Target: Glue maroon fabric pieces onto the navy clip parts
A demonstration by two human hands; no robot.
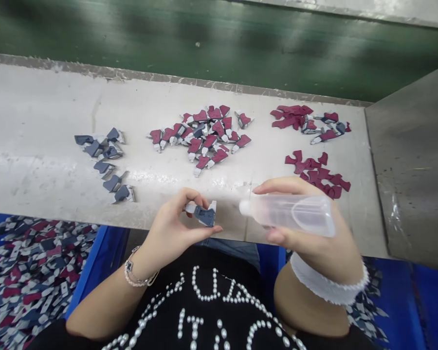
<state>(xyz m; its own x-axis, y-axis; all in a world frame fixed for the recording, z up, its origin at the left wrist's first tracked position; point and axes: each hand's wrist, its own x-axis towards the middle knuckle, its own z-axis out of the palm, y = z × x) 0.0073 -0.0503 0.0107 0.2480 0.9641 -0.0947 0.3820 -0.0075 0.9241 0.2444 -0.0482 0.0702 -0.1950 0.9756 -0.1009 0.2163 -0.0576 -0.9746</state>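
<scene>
Along the near edge of a scuffed pale-grey workbench, a blue plastic bin at near left brims with mixed grey, white and maroon cut pieces. On the bench, a loose group of dark grey-and-white cut pieces lies at left. The person's left hand pinches a small grey-and-white cut piece between thumb and fingers in a narrow grip, just above the bench's near edge. Further back, maroon-and-white cut pieces form a heap at centre. The right hand wraps a clear plastic squeeze bottle, its white tip pointing left, near the held piece but not touching it. Flat maroon cut pieces lie at far right.
</scene>
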